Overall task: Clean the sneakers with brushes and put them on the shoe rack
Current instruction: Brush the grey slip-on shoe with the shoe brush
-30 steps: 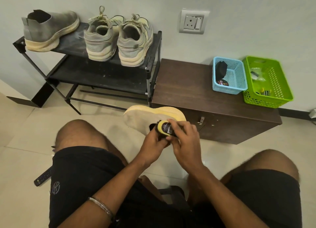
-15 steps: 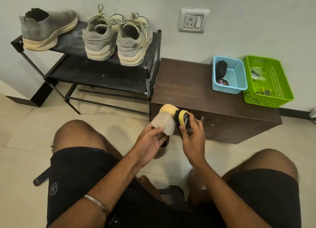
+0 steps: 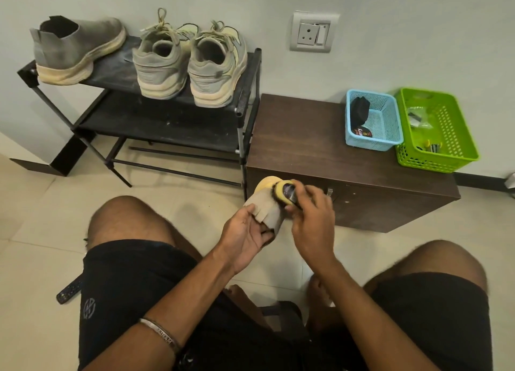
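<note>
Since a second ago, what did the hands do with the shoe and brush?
The left hand turned the grey slip-on sneaker from lying sideways, sole showing, to toe pointing away. The right hand kept hold of the yellow brush and moved it from the shoe's opening up toward the toe. The three shoes on the shoe rack and both baskets stayed put.

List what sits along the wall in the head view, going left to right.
Grey slip-on sneaker → pair of laced sneakers, all on the shoe rack → wall socket → blue basket → green basket.
</note>
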